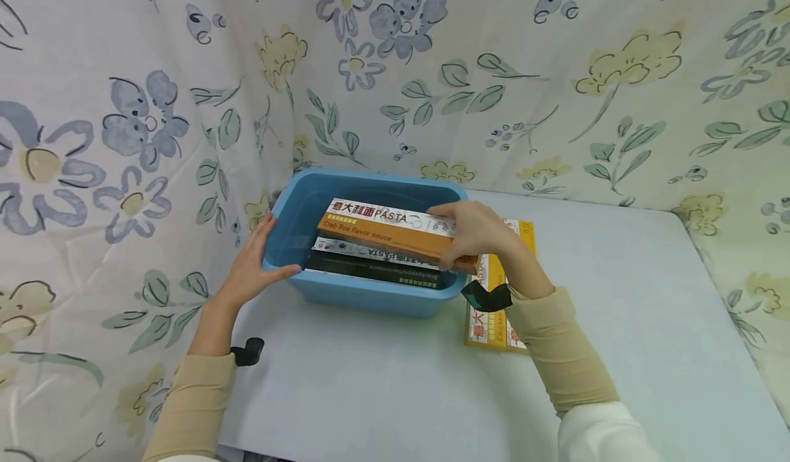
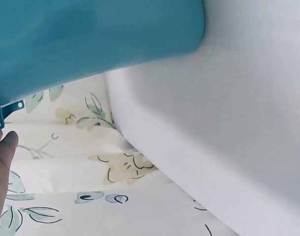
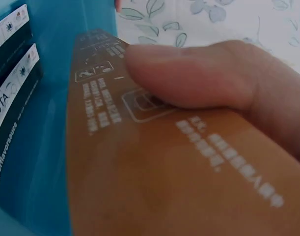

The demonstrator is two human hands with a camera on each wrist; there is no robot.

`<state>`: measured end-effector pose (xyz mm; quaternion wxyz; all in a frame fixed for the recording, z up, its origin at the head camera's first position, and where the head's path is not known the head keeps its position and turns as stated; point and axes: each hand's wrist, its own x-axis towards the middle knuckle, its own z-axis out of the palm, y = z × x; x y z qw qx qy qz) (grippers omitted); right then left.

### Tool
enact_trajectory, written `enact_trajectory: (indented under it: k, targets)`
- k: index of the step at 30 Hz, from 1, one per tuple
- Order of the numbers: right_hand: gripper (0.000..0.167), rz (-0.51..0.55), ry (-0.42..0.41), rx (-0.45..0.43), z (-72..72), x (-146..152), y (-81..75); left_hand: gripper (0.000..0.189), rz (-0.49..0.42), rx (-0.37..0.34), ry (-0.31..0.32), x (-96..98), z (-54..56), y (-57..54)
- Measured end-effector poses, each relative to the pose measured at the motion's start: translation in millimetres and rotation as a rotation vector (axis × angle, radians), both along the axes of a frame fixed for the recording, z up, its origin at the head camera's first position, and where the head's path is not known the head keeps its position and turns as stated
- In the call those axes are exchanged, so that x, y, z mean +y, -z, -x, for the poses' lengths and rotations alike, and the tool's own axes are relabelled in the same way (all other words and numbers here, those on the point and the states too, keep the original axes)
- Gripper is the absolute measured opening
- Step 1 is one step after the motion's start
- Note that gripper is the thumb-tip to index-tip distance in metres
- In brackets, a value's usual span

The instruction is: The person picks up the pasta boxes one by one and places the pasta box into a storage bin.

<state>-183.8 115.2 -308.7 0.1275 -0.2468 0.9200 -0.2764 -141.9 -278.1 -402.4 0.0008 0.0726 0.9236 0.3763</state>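
Observation:
My right hand [image 1: 475,229] grips the right end of an orange and white pasta box [image 1: 382,232] labelled crab roe flavor sauce. The box is tilted over the blue plastic bin [image 1: 364,303], its right end at the bin's right rim. In the right wrist view the thumb presses on the box's brown printed face [image 3: 154,167]. Below it, black pepper pasta boxes [image 1: 373,270] lie along the front inside the bin. My left hand [image 1: 249,270] touches the bin's left front corner, fingers along the left side and thumb extended over the front rim.
Yellow pasta boxes [image 1: 490,332] lie on the white table [image 1: 617,297] right of the bin, partly hidden by my right arm. A flowered curtain [image 1: 457,105] hangs close behind and to the left. A dark clip-like handle [image 2: 10,110] shows under the bin's rim.

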Motion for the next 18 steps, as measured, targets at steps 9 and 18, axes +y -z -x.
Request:
enact_trajectory:
  k: [9,18]
  targets:
    - [0.086,-0.064,-0.074,-0.012,9.0,-15,-10.2,0.106,0.005,-0.002,-0.002,-0.5,0.5,1.7]
    - [0.088,-0.097,-0.101,-0.025,16.0,-34,-7.1,0.105,-0.003,0.018,0.003,-0.4,1.7,4.2]
